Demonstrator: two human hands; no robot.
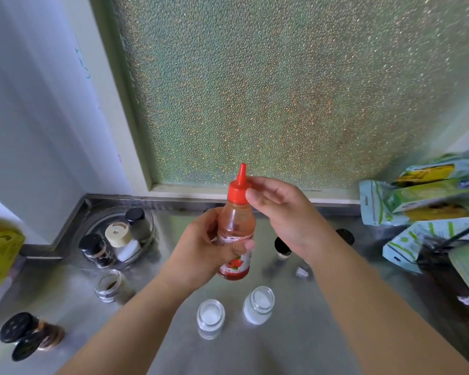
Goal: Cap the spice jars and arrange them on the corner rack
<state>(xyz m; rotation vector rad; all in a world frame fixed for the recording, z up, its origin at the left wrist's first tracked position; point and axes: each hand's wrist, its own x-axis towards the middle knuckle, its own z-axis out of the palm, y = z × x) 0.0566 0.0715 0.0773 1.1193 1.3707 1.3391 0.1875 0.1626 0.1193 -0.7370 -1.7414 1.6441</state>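
My left hand [201, 247] grips a chili sauce bottle [236, 226] upright above the steel counter. Its red nozzle cap [238, 186] is on the neck. My right hand [284, 212] is beside the cap, fingertips at its right side, fingers loosely curled. The round corner rack [146, 220] at the back left holds two black-capped jars [96, 249] [137, 220] and a beige-lidded white jar [119, 238]. Uncapped glass jars stand on the counter: one with brown spice [109, 285] and two with white powder [210, 318] [259, 304].
Two black-lidded jars [27, 335] stand at the front left. A small black-capped jar [282, 249] and a loose black lid [345, 235] sit behind my right arm. Green and yellow packets [417, 201] pile up at the right. A frosted window backs the counter.
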